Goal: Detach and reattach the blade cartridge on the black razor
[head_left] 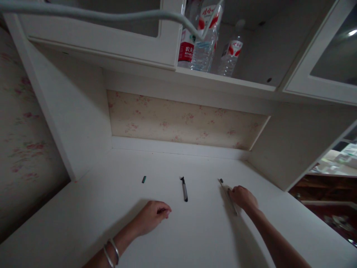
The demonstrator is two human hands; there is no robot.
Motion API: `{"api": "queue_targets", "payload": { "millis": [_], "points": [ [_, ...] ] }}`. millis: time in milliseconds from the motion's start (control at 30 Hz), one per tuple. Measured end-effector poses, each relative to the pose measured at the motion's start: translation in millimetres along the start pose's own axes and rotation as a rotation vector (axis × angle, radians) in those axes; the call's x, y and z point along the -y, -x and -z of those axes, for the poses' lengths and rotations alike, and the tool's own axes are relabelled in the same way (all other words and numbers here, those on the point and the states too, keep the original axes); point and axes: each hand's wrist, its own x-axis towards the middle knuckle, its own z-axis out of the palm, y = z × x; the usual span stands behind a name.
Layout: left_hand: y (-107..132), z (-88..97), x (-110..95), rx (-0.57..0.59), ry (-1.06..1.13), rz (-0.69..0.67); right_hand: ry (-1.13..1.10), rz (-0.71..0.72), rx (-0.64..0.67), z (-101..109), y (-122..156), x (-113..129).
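Right hand (244, 197) pinches the slim grey rod (233, 206) over the desk (199, 232), fingertips closed; left hand (153, 216), loosely half-curled, shows nothing gripped.

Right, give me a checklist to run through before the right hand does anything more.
1. Right hand at the slim pale tool: ok, its fingertips appear to meet the tool.
2. Firm grip there: cannot tell, the fingers hide the contact.
3. Left hand free: ok as far as it shows; it is loosely curled with nothing visible in it.
4. Black-and-silver tool untouched: ok, it lies between the slim tool and the small dark green piece.
5. Small dark green piece untouched: ok, it lies beyond the left hand.
6. Good lighting: not ok, the scene looks dim.
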Motion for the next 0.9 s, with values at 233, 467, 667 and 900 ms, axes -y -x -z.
{"api": "queue_targets", "payload": {
  "millis": [233, 467, 667, 900],
  "points": [
    [-0.8, 0.6, -0.1, 0.016, -0.019, -0.01, -0.04, -0.074, 0.001, 1.7, 2.8, 3.3],
    [-0.6, 3.6, -1.0, -0.001, 0.053, 0.061, -0.144, -0.039, -0.065, 20.7, 12.9, 10.9],
    [-7.5, 26.4, -1.0, -0.194, 0.127, 0.036, -0.346, 0.116, -0.151, 33.8, 31.6, 56.2],
    [-27.4, 75.3, 39.6, -0.535, -0.494, -0.076, -0.493, 0.328, -0.062, 14.1, 62.3, 151.1]
  ]
}}
